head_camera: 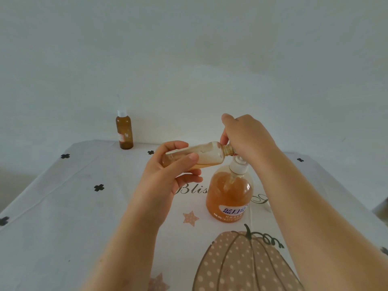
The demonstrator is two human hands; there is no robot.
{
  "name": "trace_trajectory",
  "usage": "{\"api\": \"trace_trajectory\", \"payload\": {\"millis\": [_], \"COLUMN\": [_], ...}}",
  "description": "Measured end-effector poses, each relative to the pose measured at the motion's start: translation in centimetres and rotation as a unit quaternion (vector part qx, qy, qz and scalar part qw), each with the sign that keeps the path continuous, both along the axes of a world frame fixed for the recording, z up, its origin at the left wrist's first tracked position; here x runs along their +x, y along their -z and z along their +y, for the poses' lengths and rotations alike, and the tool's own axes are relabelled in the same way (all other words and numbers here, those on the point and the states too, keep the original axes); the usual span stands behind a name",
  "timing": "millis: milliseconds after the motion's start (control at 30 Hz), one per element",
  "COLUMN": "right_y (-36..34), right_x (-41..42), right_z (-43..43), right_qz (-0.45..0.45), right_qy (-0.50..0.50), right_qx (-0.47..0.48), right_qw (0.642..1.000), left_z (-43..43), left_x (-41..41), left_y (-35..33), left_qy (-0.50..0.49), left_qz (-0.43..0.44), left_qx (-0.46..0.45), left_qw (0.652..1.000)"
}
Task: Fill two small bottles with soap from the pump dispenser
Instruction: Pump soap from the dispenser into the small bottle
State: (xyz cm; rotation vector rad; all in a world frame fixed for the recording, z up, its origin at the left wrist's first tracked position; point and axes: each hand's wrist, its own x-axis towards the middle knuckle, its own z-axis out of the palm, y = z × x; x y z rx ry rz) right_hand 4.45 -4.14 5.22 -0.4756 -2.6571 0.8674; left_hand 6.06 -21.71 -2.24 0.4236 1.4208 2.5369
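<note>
While the small bottle [195, 154] is held on its side just above the centre of the frame, its bare, uncapped neck is pointed to the right, at the white pump head of the pump dispenser [228, 196]. The bottle's base end is gripped by the left hand [168, 175]: the thumb is laid across the near side of the clear body and the fingers are curled round the far side and underneath. A thin layer of amber liquid can be seen along the bottle's lower side. The right hand [247, 137] is set over the top of the pump head with its fingers curled downward, so that the spout is mostly hidden; its thumb is placed against the shoulder of the bottle, just beside the threaded neck. Whether the pump is being pressed down cannot be told. The dispenser is stood upright on the tablecloth [73, 206], slightly right of centre, and is filled with orange soap nearly to its shoulder. A second bottle [124, 131], brown with a white cap, is stood upright in the upper left of the frame at the far edge of the table, well apart from both hands. A dotted pumpkin [241, 263] is printed on the cloth at the lower right.
</note>
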Motion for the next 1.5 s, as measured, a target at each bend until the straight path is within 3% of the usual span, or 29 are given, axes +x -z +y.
{"api": "trace_trajectory", "payload": {"millis": [1500], "right_y": [0.7], "right_x": [0.4], "right_z": [-0.1], "right_qz": [0.015], "right_qy": [-0.013], "right_qx": [-0.001], "right_qw": [1.0], "left_z": [0.0], "left_x": [-0.4], "left_y": [0.4], "left_qy": [0.003], "left_qz": [-0.002], "left_qx": [-0.004], "left_qw": [1.0]}}
